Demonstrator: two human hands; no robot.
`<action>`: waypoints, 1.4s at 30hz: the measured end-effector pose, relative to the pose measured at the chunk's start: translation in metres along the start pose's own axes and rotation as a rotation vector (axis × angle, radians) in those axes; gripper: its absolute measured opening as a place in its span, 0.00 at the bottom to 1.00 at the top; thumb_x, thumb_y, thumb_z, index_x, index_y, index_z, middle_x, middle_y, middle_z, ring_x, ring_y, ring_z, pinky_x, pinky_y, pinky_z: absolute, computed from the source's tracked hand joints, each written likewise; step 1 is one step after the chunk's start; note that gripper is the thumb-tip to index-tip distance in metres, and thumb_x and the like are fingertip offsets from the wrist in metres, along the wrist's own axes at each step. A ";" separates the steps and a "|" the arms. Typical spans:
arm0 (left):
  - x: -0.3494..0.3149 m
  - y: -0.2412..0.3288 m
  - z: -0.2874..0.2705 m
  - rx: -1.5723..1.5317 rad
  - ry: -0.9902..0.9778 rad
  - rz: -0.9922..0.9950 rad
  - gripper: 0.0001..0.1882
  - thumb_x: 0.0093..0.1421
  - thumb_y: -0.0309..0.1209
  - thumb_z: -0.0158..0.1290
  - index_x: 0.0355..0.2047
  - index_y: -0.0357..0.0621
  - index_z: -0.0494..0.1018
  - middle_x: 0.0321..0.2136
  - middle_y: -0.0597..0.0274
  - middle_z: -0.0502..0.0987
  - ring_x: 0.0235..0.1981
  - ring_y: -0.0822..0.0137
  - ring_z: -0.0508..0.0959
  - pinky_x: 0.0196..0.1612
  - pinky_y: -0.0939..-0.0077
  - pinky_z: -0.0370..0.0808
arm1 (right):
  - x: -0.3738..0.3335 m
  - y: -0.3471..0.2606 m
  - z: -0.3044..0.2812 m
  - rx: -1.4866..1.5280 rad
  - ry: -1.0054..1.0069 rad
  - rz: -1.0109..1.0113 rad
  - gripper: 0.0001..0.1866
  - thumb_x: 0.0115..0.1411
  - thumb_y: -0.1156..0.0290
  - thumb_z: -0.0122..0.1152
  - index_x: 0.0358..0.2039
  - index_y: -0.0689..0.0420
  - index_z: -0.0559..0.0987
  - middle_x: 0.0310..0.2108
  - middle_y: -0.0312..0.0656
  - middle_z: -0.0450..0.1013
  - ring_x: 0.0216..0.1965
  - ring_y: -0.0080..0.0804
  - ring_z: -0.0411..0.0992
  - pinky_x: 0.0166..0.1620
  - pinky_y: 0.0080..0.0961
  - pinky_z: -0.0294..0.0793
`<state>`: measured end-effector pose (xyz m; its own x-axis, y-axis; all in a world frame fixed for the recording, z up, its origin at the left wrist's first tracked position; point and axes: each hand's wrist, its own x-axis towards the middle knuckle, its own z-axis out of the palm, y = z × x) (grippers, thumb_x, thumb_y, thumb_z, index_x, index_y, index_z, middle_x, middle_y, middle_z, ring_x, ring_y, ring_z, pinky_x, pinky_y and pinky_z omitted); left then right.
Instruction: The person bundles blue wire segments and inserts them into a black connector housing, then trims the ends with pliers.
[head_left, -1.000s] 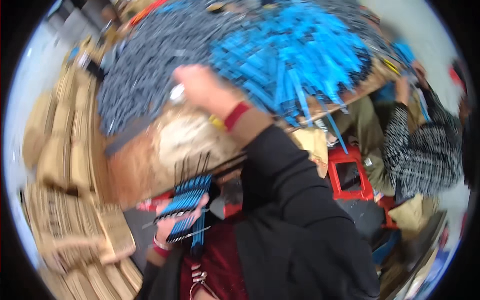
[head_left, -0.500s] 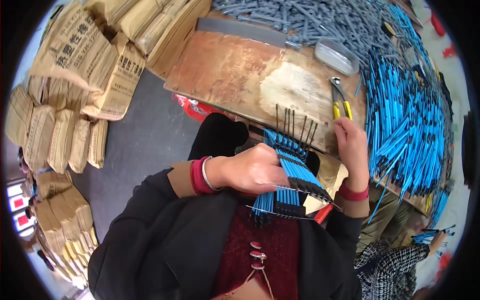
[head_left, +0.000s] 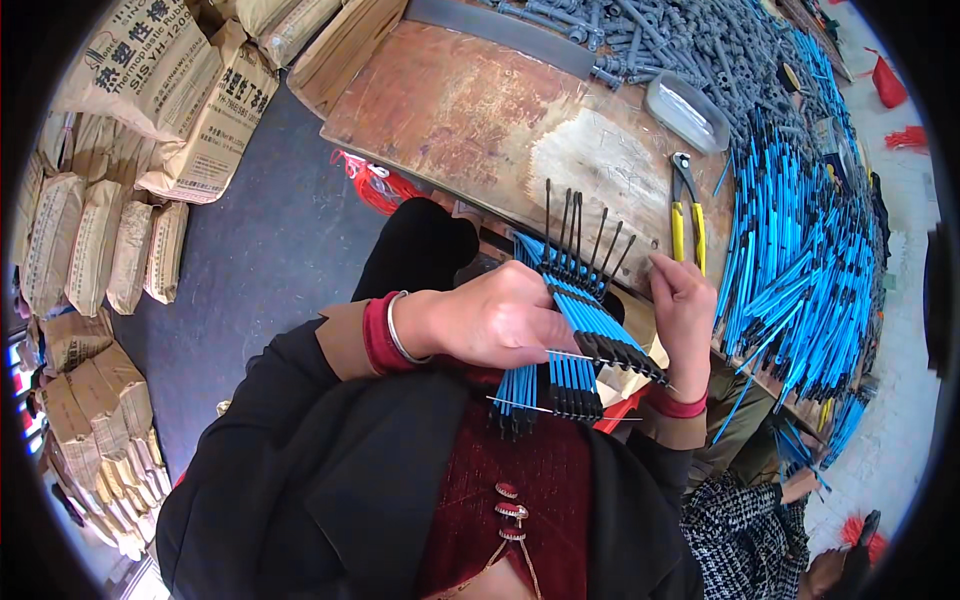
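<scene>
My left hand [head_left: 500, 315] is closed round a fan of blue rods [head_left: 597, 315] with black ends, held in front of my chest. A thin metal wire [head_left: 555, 351] runs through a row of the black ends beside my left fingers. Below it, a second wire [head_left: 522, 406] passes through another row. Several thin black tips [head_left: 576, 225] stand up from the far side of the fan. My right hand [head_left: 683, 305] is to the right, apart from the fan, its thumb and forefinger pinched together. What they hold, if anything, is too small to make out.
Yellow-handled pliers [head_left: 679, 228] lie on the wooden table [head_left: 440, 120] beyond my right hand. A clear plastic tray [head_left: 688, 110] and heaped grey plastic pieces [head_left: 660, 40] lie farther back. Blue rods pile up [head_left: 800, 270] at right. Paper sacks [head_left: 215, 135] stand left; a person's checked sleeve [head_left: 750, 535] is lower right.
My right hand has come in toward the fan and down, away from the pliers' handles. My left hand still holds the rods, slightly lower left in view. The view has shifted a little.
</scene>
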<state>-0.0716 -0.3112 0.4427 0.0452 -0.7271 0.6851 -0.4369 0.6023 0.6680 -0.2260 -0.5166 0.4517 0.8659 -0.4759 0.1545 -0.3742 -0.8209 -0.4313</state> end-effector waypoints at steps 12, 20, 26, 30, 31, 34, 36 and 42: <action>-0.002 0.002 -0.006 -0.010 -0.004 -0.042 0.09 0.47 0.29 0.56 0.30 0.41 0.76 0.18 0.57 0.73 0.18 0.55 0.73 0.22 0.65 0.71 | -0.001 -0.003 0.001 -0.038 0.010 0.006 0.09 0.53 0.75 0.58 0.36 0.58 0.80 0.22 0.47 0.70 0.23 0.40 0.71 0.28 0.29 0.68; -0.001 0.002 -0.009 -0.069 -0.020 -0.044 0.12 0.46 0.28 0.56 0.33 0.41 0.77 0.18 0.55 0.74 0.18 0.55 0.74 0.23 0.65 0.72 | 0.006 -0.007 0.007 -0.005 0.008 -0.016 0.09 0.53 0.75 0.58 0.36 0.58 0.80 0.21 0.47 0.69 0.22 0.40 0.70 0.27 0.31 0.67; -0.003 -0.002 -0.007 -0.100 0.004 -0.051 0.11 0.46 0.28 0.56 0.33 0.41 0.77 0.19 0.55 0.74 0.18 0.55 0.73 0.23 0.64 0.71 | 0.015 -0.009 0.009 0.004 0.007 -0.035 0.09 0.53 0.74 0.58 0.35 0.58 0.80 0.20 0.46 0.69 0.21 0.40 0.70 0.27 0.31 0.67; -0.009 -0.006 -0.008 -0.092 -0.009 -0.072 0.12 0.46 0.27 0.55 0.34 0.42 0.77 0.19 0.56 0.74 0.18 0.56 0.73 0.22 0.65 0.70 | 0.023 -0.010 0.011 -0.077 -0.011 -0.119 0.08 0.53 0.74 0.59 0.35 0.59 0.80 0.20 0.46 0.68 0.21 0.40 0.69 0.27 0.30 0.66; -0.011 -0.007 -0.008 -0.089 -0.021 -0.078 0.13 0.47 0.27 0.55 0.35 0.42 0.78 0.19 0.56 0.74 0.18 0.56 0.72 0.22 0.65 0.69 | 0.025 -0.008 0.012 -0.065 -0.017 -0.129 0.08 0.53 0.75 0.59 0.35 0.59 0.80 0.20 0.45 0.68 0.22 0.39 0.69 0.27 0.30 0.66; -0.010 -0.008 -0.009 -0.099 -0.007 -0.072 0.14 0.47 0.26 0.55 0.37 0.43 0.78 0.19 0.57 0.74 0.18 0.57 0.72 0.22 0.66 0.69 | 0.032 -0.005 0.013 -0.042 -0.031 -0.154 0.07 0.53 0.75 0.58 0.34 0.59 0.80 0.20 0.45 0.68 0.22 0.38 0.69 0.27 0.29 0.66; -0.009 -0.008 -0.009 -0.131 0.034 -0.045 0.15 0.47 0.25 0.54 0.38 0.44 0.78 0.20 0.58 0.75 0.18 0.58 0.72 0.22 0.67 0.69 | 0.035 -0.004 0.013 -0.017 -0.053 -0.151 0.07 0.53 0.76 0.58 0.34 0.60 0.80 0.21 0.44 0.68 0.23 0.37 0.69 0.28 0.28 0.66; -0.016 -0.011 -0.010 -0.139 0.014 -0.065 0.16 0.48 0.25 0.54 0.40 0.46 0.78 0.21 0.59 0.75 0.20 0.58 0.73 0.23 0.67 0.69 | 0.047 -0.006 0.016 0.035 -0.072 -0.201 0.07 0.53 0.78 0.58 0.34 0.61 0.79 0.22 0.43 0.69 0.24 0.35 0.69 0.29 0.27 0.66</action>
<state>-0.0584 -0.3030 0.4276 0.0826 -0.7618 0.6425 -0.3044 0.5946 0.7442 -0.1774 -0.5285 0.4473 0.9440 -0.2785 0.1768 -0.1809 -0.8852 -0.4287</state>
